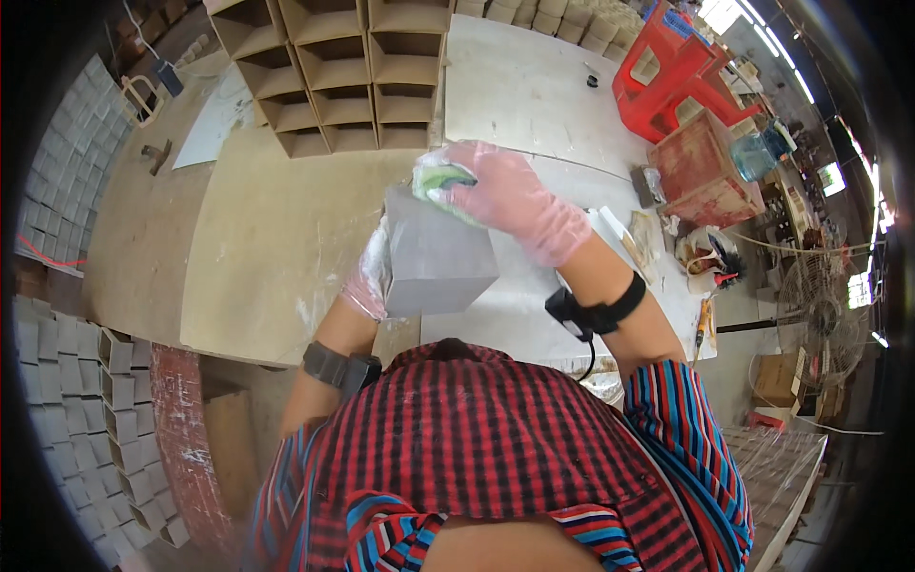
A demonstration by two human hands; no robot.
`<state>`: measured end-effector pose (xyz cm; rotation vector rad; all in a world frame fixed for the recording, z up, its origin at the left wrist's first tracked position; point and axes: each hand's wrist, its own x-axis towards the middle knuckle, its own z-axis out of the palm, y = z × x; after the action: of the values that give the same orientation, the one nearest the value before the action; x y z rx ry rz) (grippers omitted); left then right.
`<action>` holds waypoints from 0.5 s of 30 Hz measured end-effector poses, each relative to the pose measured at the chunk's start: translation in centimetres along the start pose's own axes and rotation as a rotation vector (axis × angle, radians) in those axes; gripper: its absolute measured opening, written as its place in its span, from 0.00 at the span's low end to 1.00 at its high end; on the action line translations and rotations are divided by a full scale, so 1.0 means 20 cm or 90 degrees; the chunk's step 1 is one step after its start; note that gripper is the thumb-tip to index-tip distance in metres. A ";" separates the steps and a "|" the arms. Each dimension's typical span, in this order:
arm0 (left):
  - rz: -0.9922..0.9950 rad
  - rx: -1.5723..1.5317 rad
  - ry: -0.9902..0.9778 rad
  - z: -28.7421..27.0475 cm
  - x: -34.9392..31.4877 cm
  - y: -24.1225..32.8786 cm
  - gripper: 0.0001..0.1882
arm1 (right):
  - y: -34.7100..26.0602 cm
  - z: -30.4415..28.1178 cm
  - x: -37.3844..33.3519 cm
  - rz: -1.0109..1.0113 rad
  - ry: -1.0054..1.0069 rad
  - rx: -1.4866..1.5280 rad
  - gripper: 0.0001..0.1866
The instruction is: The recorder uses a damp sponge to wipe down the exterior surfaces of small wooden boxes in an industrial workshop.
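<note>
A grey box [440,250] is in front of me at the middle of the worktable, its smooth sides toward me. My left hand [370,276], in a thin pinkish glove smeared with white, holds the box along its left side; most of its fingers are hidden. My right hand [505,195], gloved in pink, grips a green sponge [440,179] with white residue on it. The sponge is at the far upper edge of the box.
A stack of open brown cardboard boxes [329,71] stands at the table's far side. To the right are a red plastic stool [658,81], a stained red crate [705,167] and a fan [820,305]. Grey boxes [71,381] are stacked at the left.
</note>
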<state>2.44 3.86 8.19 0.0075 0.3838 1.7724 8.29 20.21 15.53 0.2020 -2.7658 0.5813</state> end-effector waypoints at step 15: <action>0.046 0.080 0.014 -0.14 -0.05 -0.02 0.20 | 0.14 -0.09 -0.01 0.282 0.110 0.187 0.17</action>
<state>2.38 2.23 5.62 0.0920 0.5152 1.8183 8.36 23.43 15.97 -0.3905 -2.5495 1.0608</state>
